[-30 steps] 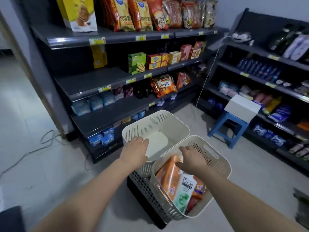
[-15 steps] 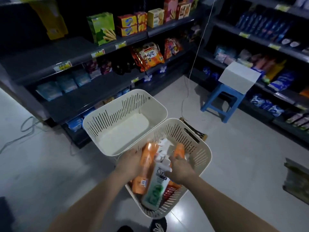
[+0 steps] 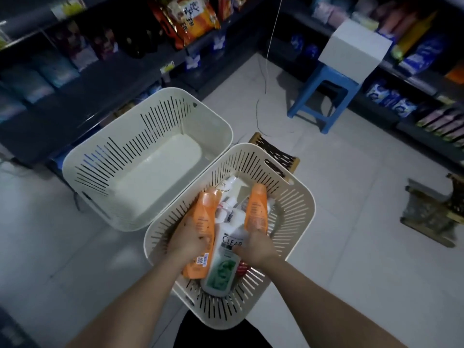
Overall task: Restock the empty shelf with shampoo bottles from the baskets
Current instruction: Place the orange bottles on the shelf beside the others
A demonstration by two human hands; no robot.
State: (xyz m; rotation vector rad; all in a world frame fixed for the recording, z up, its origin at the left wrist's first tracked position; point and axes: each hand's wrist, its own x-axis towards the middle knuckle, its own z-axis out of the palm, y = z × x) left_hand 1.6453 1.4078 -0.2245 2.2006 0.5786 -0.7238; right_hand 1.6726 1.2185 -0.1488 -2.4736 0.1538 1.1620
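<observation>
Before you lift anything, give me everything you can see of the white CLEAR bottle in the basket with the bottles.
The white CLEAR bottle is glossy plastic, with dark CLEAR lettering above a green printed panel. It lies slanted among the other bottles in the slotted cream basket, base toward the camera, top end pointing away. The orange bottle under the left hand lies against its left side. The right hand presses on its right edge beside the lettering. Its cap is hard to tell apart from the clutter.

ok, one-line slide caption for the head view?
Both hands grasp orange shampoo bottles in the full basket.
</observation>
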